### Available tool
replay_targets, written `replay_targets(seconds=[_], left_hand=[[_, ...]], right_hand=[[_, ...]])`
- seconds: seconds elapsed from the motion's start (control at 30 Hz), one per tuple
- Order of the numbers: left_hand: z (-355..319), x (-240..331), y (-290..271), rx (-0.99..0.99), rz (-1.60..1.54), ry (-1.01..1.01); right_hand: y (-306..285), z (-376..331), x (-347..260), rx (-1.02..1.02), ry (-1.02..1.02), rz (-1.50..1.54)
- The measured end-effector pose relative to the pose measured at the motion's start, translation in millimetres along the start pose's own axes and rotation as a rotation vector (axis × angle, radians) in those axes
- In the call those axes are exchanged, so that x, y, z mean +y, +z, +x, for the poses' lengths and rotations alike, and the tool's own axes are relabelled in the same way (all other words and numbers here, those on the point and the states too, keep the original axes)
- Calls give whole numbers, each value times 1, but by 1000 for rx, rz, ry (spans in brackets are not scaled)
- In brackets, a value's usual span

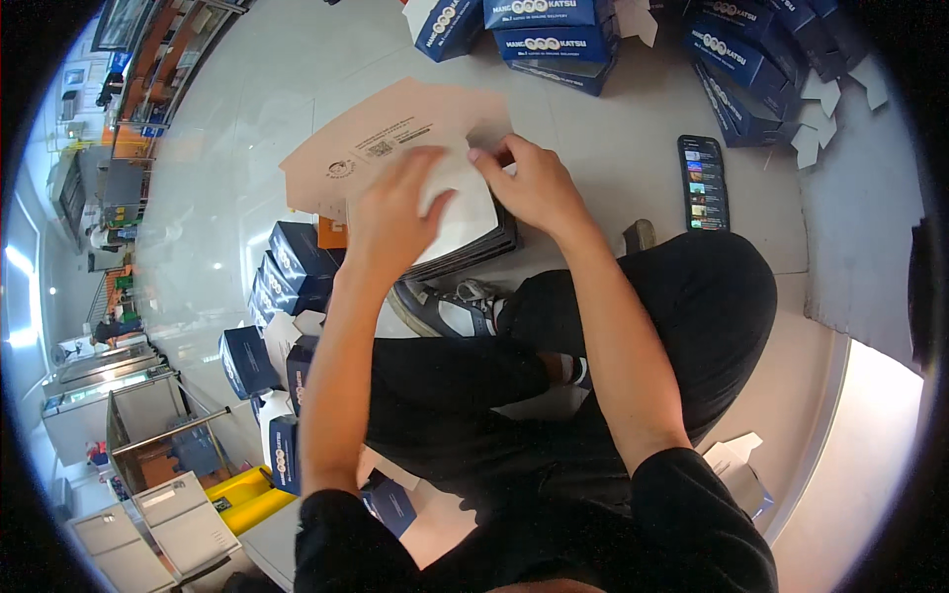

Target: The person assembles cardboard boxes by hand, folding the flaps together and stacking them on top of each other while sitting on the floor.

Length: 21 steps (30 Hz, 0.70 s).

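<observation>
On the floor before me is a stack of flat carton sheets point(455, 259), pale on top with dark edges. A tan cardboard sheet point(326, 158) with small dark print fans out beyond it; how it joins the stack is hidden behind my hands. My left hand point(395, 208), smeared by motion, hovers over the pale surface with thumb and fingers apart. My right hand point(539, 188) has curled fingers and thumb at the right edge of the tan sheet, seemingly pinching it.
Folded dark blue boxes point(554, 44) pile up at the far side, with more boxes point(736, 69) at far right. Several blue boxes point(287, 262) lie left of my legs. A phone point(704, 183) with a lit screen lies right of my hands. My shoe point(445, 308) touches near the stack.
</observation>
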<state>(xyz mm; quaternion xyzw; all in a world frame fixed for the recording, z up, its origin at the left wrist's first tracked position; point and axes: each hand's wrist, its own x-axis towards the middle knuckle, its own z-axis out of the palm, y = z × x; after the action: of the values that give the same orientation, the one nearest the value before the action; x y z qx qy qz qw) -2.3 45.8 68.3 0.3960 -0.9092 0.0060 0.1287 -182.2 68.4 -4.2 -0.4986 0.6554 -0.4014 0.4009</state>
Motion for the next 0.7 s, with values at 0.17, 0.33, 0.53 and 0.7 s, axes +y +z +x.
replay_targets(seconds=[0.17, 0.33, 0.53, 0.7], left_hand=[[-63, -50, 7, 193, 76, -642], [-66, -47, 22, 193, -132, -683], [-55, -86, 15, 601, 188, -593], [-88, -149, 7, 194, 117, -1064]], right_hand=[[17, -2, 3, 91, -227, -238], [10, 1, 6, 171, -190, -359], [-32, 0, 1, 295, -140, -512], [-34, 5, 0, 304, -130, -522]])
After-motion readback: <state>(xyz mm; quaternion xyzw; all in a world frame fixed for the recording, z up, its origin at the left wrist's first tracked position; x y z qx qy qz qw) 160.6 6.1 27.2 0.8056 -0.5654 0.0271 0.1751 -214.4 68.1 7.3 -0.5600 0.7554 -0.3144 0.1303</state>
